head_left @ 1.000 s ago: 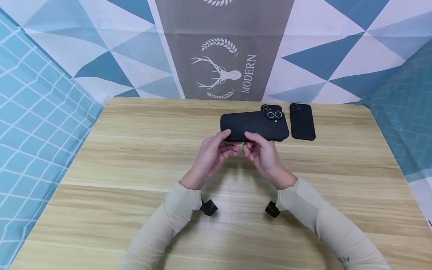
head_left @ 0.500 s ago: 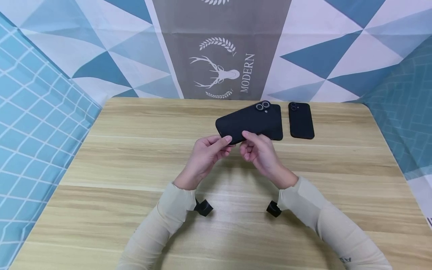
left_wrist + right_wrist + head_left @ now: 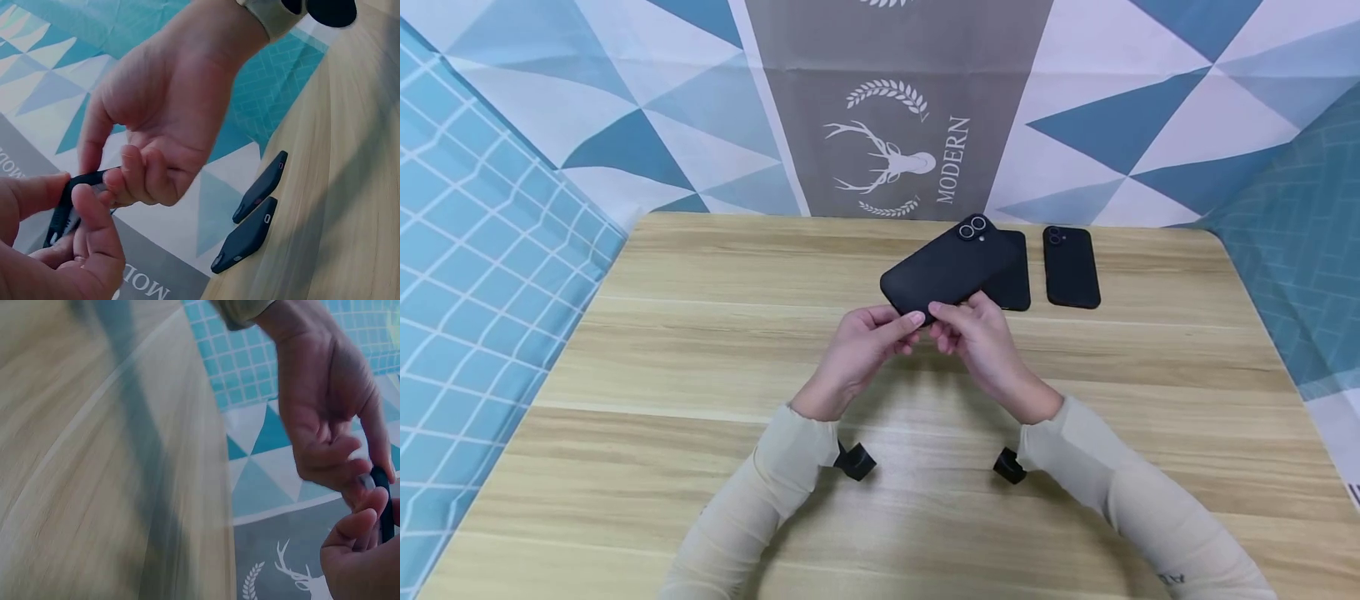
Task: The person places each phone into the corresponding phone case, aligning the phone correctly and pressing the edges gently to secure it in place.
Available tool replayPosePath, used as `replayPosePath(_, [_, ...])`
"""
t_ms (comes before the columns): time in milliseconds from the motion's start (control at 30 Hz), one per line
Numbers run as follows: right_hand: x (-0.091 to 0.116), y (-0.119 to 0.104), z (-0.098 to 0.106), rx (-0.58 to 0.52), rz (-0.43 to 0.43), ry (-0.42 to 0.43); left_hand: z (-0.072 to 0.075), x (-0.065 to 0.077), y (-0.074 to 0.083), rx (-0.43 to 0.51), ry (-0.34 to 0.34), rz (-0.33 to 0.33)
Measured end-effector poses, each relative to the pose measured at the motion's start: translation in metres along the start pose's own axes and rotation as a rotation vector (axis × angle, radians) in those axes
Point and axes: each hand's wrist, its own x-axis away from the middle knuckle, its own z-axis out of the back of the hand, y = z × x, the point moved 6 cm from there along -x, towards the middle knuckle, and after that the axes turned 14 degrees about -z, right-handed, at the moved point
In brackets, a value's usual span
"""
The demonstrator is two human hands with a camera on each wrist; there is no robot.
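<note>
A black phone case (image 3: 943, 271) with two ringed camera lenses is held off the table, tilted so its lens end points up and right. I cannot tell whether a phone is inside it. My left hand (image 3: 865, 346) pinches its lower end, thumb on the back face. My right hand (image 3: 981, 346) grips the lower edge close beside, thumb also on the back. In the left wrist view, the fingers of both hands curl under the case (image 3: 61, 215). A second black phone (image 3: 1011, 271) lies on the table, partly hidden behind the held case.
Another black phone (image 3: 1072, 267) lies further right on the wooden table (image 3: 715, 350). A patterned cloth (image 3: 895, 108) stands behind the table's far edge. Small black cameras (image 3: 856, 461) are strapped at both wrists.
The phone case has turned, its lens end rising and swinging left. Both hands have come closer together at its lower end. The phones on the table have not moved.
</note>
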Motion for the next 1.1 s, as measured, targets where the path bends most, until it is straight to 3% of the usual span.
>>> replayPosePath(167, [-0.001,-0.001,0.004,0.007,0.000,0.009,-0.003,0.002,-0.004,-0.038,0.001,0.026])
replayPosePath(267, [-0.003,-0.004,0.011,-0.013,0.027,0.079,-0.007,0.003,-0.007,-0.006,0.016,0.018])
replayPosePath(433, [-0.003,-0.012,0.020,-0.110,0.065,0.159,-0.015,0.003,-0.012,0.017,-0.055,0.021])
replayPosePath(533, [-0.004,-0.013,0.024,-0.162,0.041,0.134,-0.015,0.002,-0.012,0.015,-0.097,0.051])
replayPosePath(700, [-0.005,-0.010,0.030,-0.184,-0.011,0.086,-0.003,-0.005,-0.007,0.022,-0.076,0.060])
replayPosePath(900, [-0.007,-0.007,0.028,-0.132,-0.040,-0.027,0.003,-0.012,-0.002,-0.017,-0.099,0.034])
replayPosePath(1100, [-0.008,-0.009,0.027,-0.040,-0.068,-0.014,0.006,-0.012,0.000,-0.025,-0.059,0.017])
